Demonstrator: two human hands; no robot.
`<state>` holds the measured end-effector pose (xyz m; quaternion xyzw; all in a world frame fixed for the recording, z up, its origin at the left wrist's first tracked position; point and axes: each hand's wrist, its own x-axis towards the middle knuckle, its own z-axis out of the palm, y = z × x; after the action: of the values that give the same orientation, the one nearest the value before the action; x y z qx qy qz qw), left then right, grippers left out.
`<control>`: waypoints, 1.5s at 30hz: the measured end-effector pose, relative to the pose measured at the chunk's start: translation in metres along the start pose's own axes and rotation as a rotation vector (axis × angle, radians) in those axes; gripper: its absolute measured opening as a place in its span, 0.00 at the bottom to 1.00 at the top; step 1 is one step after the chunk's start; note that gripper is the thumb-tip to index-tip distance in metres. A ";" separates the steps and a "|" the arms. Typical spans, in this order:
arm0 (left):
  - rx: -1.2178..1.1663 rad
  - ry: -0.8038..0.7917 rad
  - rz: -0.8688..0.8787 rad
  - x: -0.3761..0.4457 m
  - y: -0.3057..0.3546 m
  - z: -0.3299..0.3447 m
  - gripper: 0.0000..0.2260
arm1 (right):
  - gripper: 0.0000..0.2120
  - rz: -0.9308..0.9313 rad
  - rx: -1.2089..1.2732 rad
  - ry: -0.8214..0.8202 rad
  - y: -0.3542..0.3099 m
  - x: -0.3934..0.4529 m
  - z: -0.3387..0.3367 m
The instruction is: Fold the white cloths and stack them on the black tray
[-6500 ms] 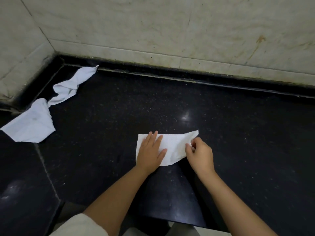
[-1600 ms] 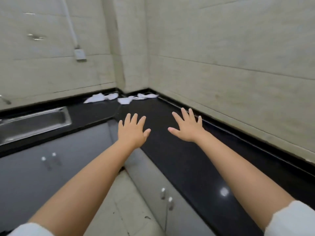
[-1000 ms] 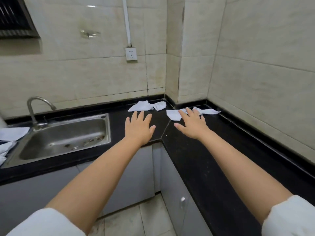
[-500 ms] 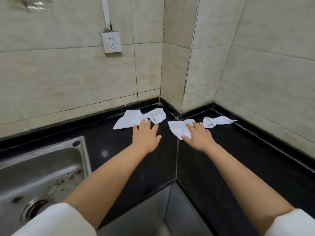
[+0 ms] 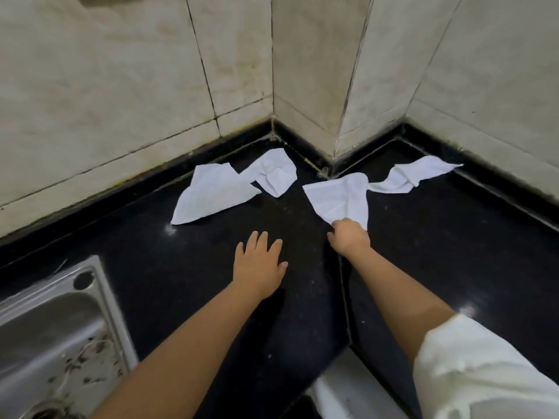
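Two crumpled white cloths lie in the corner of the black counter (image 5: 211, 282). The right cloth (image 5: 341, 198) stretches from a flat near part to a twisted far end by the wall. My right hand (image 5: 349, 238) has its fingers curled on this cloth's near corner, gripping it. The left cloth (image 5: 211, 193) lies flat with a bunched far end (image 5: 273, 173). My left hand (image 5: 258, 261) hovers or rests over bare counter below it, fingers straight and spread, holding nothing. No black tray is in view.
A steel sink (image 5: 51, 337) takes up the lower left. Tiled walls meet around a jutting corner column (image 5: 311, 86) close behind the cloths. The counter's front edge runs at the bottom centre, with pale floor (image 5: 348, 394) below it.
I have come closer to the corner and look down more. My right hand slid from on top of the right cloth to its near corner and curled its fingers there; my left hand drew back from the left cloth.
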<state>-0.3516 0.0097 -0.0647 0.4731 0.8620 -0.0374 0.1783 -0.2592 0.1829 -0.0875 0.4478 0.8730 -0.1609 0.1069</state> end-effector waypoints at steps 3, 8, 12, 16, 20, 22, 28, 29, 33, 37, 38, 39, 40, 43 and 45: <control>-0.002 -0.042 -0.023 0.014 -0.016 0.005 0.24 | 0.13 0.053 -0.021 0.067 -0.003 0.021 0.012; -0.026 -0.056 -0.003 0.038 -0.013 0.011 0.24 | 0.11 0.001 0.023 0.106 0.015 0.036 0.015; -0.082 -0.051 0.056 0.054 0.008 0.017 0.24 | 0.10 -0.053 0.171 0.112 0.036 0.033 0.012; -0.130 -0.031 0.101 0.069 0.028 0.021 0.24 | 0.11 0.028 0.358 0.228 0.054 0.024 0.006; -0.135 -0.040 0.108 0.076 0.040 0.021 0.24 | 0.25 0.100 0.336 0.242 0.047 0.049 0.005; -0.109 -0.031 0.104 0.076 0.038 0.019 0.24 | 0.21 0.125 0.319 0.229 0.038 0.065 0.004; -0.107 0.064 0.103 0.087 0.041 0.009 0.26 | 0.10 -0.010 0.736 0.230 0.047 0.043 -0.012; -0.135 0.077 0.109 0.090 0.047 0.010 0.27 | 0.11 -0.028 0.770 0.217 0.053 0.029 -0.013; -0.214 0.121 0.224 0.093 0.084 0.023 0.28 | 0.10 -0.077 0.805 0.115 0.093 -0.035 -0.015; -0.369 0.282 0.334 0.095 0.107 0.026 0.27 | 0.03 -0.116 0.713 -0.011 0.125 -0.092 -0.031; -0.376 0.303 0.358 0.095 0.113 0.026 0.28 | 0.03 -0.112 0.675 -0.055 0.133 -0.105 -0.033; -0.345 0.278 0.401 0.096 0.118 0.027 0.29 | 0.04 -0.102 0.647 -0.092 0.141 -0.117 -0.035; -0.262 0.213 0.471 0.096 0.126 0.028 0.29 | 0.05 -0.090 0.628 -0.117 0.149 -0.128 -0.036; 0.053 -0.051 0.680 0.089 0.157 0.036 0.17 | 0.10 -0.051 0.596 -0.120 0.171 -0.159 -0.037; 0.077 -0.141 0.737 0.081 0.178 0.046 0.11 | 0.11 -0.009 0.565 -0.104 0.187 -0.180 -0.039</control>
<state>-0.2314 0.1613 -0.1165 0.7540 0.6175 -0.0357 0.2209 -0.0048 0.1655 -0.0268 0.4470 0.7890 -0.4209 0.0216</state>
